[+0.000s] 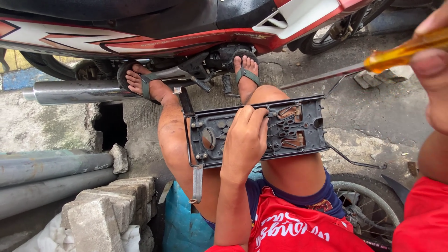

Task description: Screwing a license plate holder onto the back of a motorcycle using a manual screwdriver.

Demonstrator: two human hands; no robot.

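A dark grey plastic panel (pixel 303 133) with cut-outs, screws and thin wire rods lies across my knees. My left hand (pixel 244 140) rests on its middle, fingers curled over the top edge, gripping it. My right hand (pixel 431 70) is raised close to the camera at the right edge, closed around the amber handle of a screwdriver (pixel 401 53). The screwdriver's long metal shaft runs down-left, its tip just above the panel's upper right edge. My feet in sandals (pixel 246 72) rest on the concrete in front.
A red, white and black motorcycle (pixel 186 37) stands across the top, its chrome exhaust pipe (pixel 74 91) at left. Grey pipes (pixel 46 172) and stacked paving blocks (pixel 107 205) lie at lower left. A wheel (pixel 368 200) sits at lower right.
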